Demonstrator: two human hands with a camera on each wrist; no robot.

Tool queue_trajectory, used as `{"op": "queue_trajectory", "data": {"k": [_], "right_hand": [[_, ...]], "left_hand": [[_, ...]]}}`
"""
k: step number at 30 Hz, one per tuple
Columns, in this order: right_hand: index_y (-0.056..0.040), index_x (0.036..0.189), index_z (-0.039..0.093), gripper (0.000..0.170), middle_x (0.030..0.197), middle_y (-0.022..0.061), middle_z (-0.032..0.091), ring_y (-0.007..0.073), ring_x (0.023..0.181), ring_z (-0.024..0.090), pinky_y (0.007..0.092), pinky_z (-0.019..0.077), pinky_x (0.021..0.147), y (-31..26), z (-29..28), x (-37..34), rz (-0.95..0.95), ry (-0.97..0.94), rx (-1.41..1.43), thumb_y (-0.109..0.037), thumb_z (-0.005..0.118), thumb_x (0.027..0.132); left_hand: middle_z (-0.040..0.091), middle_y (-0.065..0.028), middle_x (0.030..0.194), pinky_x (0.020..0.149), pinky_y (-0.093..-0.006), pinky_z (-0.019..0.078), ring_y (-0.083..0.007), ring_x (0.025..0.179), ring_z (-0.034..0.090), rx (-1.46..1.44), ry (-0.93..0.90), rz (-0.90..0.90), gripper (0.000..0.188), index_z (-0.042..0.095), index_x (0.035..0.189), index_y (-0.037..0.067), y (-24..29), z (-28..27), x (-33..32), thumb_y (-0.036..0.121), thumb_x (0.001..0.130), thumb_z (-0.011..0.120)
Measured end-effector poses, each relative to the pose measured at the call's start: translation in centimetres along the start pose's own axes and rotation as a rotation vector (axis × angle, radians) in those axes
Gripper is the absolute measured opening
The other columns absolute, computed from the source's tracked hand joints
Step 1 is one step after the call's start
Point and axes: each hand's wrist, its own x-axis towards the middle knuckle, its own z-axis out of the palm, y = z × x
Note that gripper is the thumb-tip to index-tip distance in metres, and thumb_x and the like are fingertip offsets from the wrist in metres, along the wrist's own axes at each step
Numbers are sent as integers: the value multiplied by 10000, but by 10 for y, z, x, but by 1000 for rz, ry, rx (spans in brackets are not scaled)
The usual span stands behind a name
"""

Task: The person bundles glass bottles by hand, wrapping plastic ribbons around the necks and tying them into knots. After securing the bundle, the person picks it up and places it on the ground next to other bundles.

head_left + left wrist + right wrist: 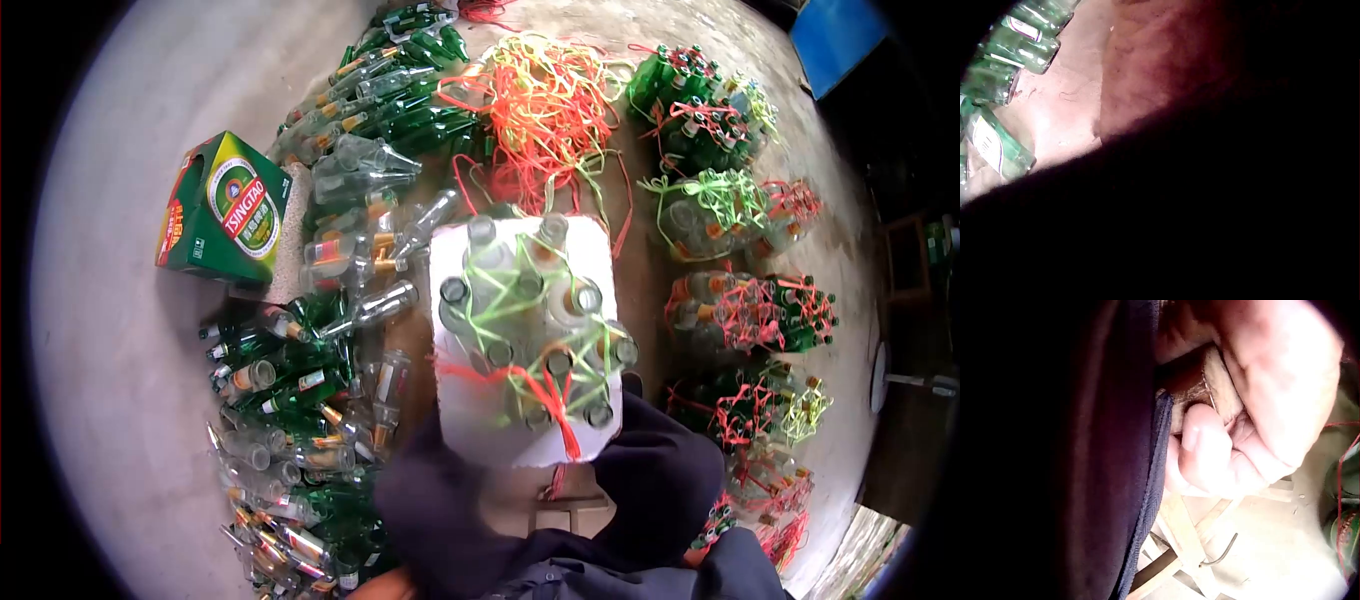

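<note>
In the right wrist view my right hand [1266, 387] grips the edge of a piece of wood [1223, 390], its fingers curled round it beside a dark cloth edge [1147, 456]. My left hand does not show; a patch of bare skin [382, 585] lies at the bottom of the head view. Between the knees, a white block [470, 420] bears a cluster of upright clear bottles [483, 240], laced together at the necks with green ribbon [490, 318]. A bunch of red ribbon [560, 405] lies across the near bottles. No hand touches this cluster.
Loose bottles [335, 180] lie piled on the left, near a green Tsingtao carton [235, 210]. Red and yellow-green ribbon [545, 110] is heaped beyond the block. Tied bottle bundles [710, 215] line the right side. Green bottles [1032, 53] show in the left wrist view.
</note>
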Motion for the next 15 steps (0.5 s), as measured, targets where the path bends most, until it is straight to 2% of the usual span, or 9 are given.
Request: {"op": "queue_trajectory", "data": {"k": [10,15], "right_hand": [[20,865,680,295,753,171,678,310,658,646,404,503,650,6,3,2,-147,77,-34,-250,598,948],[20,866,682,294,756,176,679,314,661,648,406,505,651,24,9,-25,-171,16,-60,-251,599,946]], "left_hand": [[690,-31,1012,785,-306,501,-160,853,614,24,-6,179,300,654,1145,-39,-39,-20,0,218,1032,550],[688,-29,1009,784,-305,499,-160,851,611,-68,48,359,299,652,1145,-38,-39,-49,10,220,1034,548]]}}
